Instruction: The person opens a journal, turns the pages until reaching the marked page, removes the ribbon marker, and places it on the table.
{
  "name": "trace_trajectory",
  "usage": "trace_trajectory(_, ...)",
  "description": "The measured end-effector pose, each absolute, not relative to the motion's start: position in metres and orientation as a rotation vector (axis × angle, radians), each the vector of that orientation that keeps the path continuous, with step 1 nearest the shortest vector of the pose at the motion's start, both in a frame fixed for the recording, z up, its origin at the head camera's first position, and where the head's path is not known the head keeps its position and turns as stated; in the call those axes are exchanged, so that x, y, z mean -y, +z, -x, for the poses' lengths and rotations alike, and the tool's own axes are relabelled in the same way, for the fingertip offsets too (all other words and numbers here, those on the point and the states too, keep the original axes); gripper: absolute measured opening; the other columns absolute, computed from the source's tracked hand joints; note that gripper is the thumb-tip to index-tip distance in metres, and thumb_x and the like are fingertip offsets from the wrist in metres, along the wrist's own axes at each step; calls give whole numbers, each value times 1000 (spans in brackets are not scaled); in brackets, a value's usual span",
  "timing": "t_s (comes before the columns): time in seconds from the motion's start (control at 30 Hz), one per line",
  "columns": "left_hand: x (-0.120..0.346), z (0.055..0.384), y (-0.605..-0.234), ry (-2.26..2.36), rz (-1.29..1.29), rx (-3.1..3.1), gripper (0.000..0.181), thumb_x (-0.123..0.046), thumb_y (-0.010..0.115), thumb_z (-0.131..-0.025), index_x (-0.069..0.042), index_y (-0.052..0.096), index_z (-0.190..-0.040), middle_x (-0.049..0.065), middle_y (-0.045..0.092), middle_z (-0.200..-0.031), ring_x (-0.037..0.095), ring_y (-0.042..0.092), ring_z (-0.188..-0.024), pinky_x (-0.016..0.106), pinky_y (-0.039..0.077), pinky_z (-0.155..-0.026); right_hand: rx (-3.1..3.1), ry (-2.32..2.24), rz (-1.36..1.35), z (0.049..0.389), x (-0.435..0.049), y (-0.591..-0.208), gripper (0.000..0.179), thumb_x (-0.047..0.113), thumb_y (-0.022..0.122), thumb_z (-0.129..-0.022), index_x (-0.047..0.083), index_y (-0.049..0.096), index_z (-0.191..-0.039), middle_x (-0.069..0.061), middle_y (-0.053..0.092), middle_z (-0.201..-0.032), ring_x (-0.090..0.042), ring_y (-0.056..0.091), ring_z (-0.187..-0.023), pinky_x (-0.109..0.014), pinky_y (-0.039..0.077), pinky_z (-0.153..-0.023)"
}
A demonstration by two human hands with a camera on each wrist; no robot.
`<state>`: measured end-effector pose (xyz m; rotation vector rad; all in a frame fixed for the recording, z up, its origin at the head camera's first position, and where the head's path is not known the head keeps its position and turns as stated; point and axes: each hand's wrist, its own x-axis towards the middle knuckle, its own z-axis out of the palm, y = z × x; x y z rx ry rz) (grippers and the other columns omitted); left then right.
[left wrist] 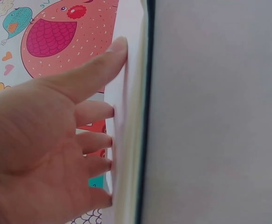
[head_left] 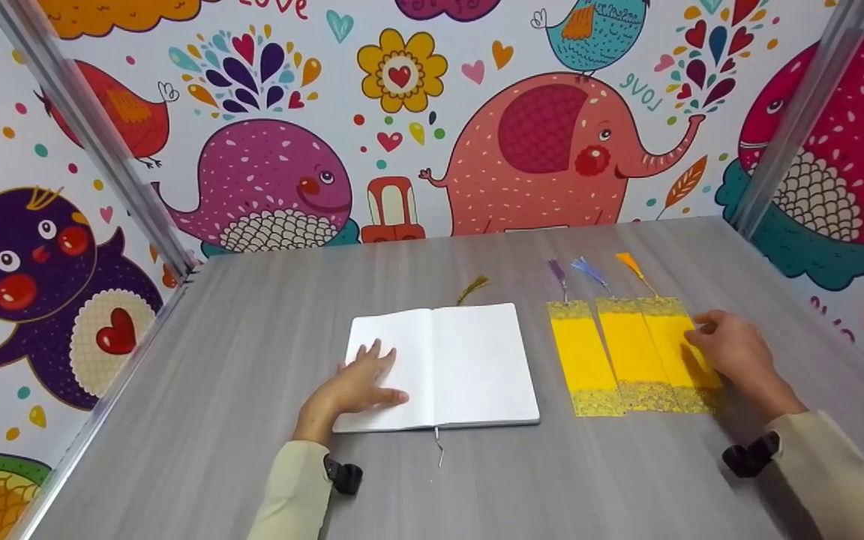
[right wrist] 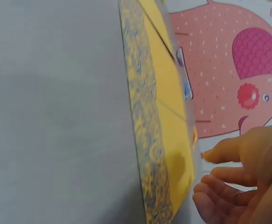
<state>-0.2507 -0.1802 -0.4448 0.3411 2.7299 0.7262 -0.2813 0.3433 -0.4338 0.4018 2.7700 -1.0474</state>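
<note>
An open notebook [head_left: 484, 367] with blank white pages lies on the table. My left hand [head_left: 361, 382] rests on its left page with fingers spread; in the left wrist view the fingertips [left wrist: 108, 112] touch the page near the dark cover edge. To the right are three yellow bookmarks with gold patterned ends: one with a purple tassel [head_left: 586, 352], one with a blue tassel [head_left: 631, 349], one with an orange tassel [head_left: 676, 349]. Beside the rightmost bookmark hovers my right hand [head_left: 736, 349], its fingers loosely bent and holding nothing in the right wrist view.
An olive-gold tassel [head_left: 473, 288] sticks out beyond the notebook's top edge, and a thin ribbon [head_left: 439, 446] hangs out at its bottom. The grey table [head_left: 252, 337] meets a wall [head_left: 417, 150] printed with cartoon animals. Metal posts [head_left: 102, 142] stand at the back corners.
</note>
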Motion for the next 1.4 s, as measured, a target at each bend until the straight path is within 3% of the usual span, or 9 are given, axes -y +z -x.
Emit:
trace_trajectory(0.07,181,250,-445,730,-340,-2727,84,-37,73,-90,1,34,-154,29,14,-165,51,8,-153,73,6,-119,-2796,-1066,-398,281,-336,-433,53,25,56,-101,-3,45,-145,-30,49,-138,-36,52,-102,-24,53,-79)
trace_trajectory(0.37,181,251,-448,747,-319,-2734,83,-35,74,-89,1,35,-153,28,15,-165,50,8,-153,71,6,-120,-3056,-1117,-134,274,-298,-430,55,34,56,-102,0,49,-145,-28,49,-141,-45,50,-120,-55,51,-102)
trace_trajectory(0.57,181,250,-448,736,-327,-2737,83,-36,74,-89,1,35,-153,29,16,-165,50,9,-153,72,8,-119,-3100,-1085,16,266,-276,-423,69,48,58,-98,11,39,-154,-25,36,-156,-50,37,-140,-68,35,-111)
trace_trajectory(0.7,180,250,-447,733,-326,-2738,83,-36,74,-89,0,36,-153,28,16,-165,50,9,-153,71,8,-120,-3151,-1052,136,261,-261,-420,73,51,61,-95,13,39,-154,-24,34,-159,-50,31,-144,-70,29,-112)
trace_trajectory(1.0,179,249,-445,733,-324,-2733,83,-36,74,-89,-1,35,-154,27,15,-165,49,8,-154,71,8,-120,-3178,-992,453,249,-225,-416,74,46,67,-93,20,37,-156,-17,35,-160,-45,34,-146,-71,31,-112)
trace_trajectory(1.4,179,250,-446,751,-298,-2737,84,-35,75,-88,-2,36,-154,26,16,-166,48,9,-154,70,8,-120,-3070,-889,744,234,-182,-420,91,50,75,-85,30,27,-159,-8,28,-166,-38,30,-150,-70,26,-116)
